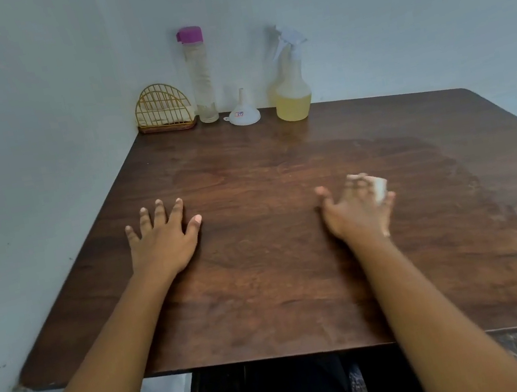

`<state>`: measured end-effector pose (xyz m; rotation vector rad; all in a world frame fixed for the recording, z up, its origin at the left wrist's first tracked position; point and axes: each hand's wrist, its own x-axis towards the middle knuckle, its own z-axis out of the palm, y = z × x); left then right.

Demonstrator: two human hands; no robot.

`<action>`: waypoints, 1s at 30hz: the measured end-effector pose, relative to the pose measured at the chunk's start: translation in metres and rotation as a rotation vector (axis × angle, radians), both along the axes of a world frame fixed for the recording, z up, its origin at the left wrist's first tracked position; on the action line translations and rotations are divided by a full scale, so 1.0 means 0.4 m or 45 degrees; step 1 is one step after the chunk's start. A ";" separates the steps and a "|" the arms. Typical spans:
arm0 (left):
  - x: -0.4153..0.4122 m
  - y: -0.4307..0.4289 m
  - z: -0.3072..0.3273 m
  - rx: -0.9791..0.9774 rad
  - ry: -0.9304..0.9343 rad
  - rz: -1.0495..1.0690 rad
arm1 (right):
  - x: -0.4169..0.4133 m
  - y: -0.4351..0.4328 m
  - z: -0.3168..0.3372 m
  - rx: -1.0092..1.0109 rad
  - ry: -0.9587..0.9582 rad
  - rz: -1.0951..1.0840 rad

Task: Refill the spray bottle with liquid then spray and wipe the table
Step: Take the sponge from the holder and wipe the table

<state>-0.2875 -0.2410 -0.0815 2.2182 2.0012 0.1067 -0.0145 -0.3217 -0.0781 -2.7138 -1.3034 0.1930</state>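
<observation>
Left hand [163,243] flat on the brown surface [279,261], fingers spread, grip wide open and holding nothing. Right hand [358,209] blurred, pressing a small white cloth [380,190] against the surface, fingers draped over it; grip loosely closed on the cloth. Spray bottle [291,86] upright at the far edge by the wall, partly full of yellow liquid. Beside it, a white funnel [244,112], a tall clear bottle [200,78] with a purple cap, and a wire holder [164,108].
</observation>
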 end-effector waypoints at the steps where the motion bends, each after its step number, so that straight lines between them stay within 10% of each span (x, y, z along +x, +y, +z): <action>1: -0.001 0.002 -0.001 0.000 -0.001 -0.001 | -0.071 0.036 -0.003 0.032 0.033 0.133; 7: 0.000 0.009 -0.005 0.057 -0.029 -0.020 | -0.288 0.128 0.001 0.050 0.130 0.632; 19: 0.080 0.131 0.009 0.026 -0.078 -0.089 | 0.293 0.032 0.008 -0.042 0.016 -0.256; 30: 0.068 0.140 0.001 0.100 -0.172 -0.068 | -0.214 0.293 -0.001 0.068 0.080 0.625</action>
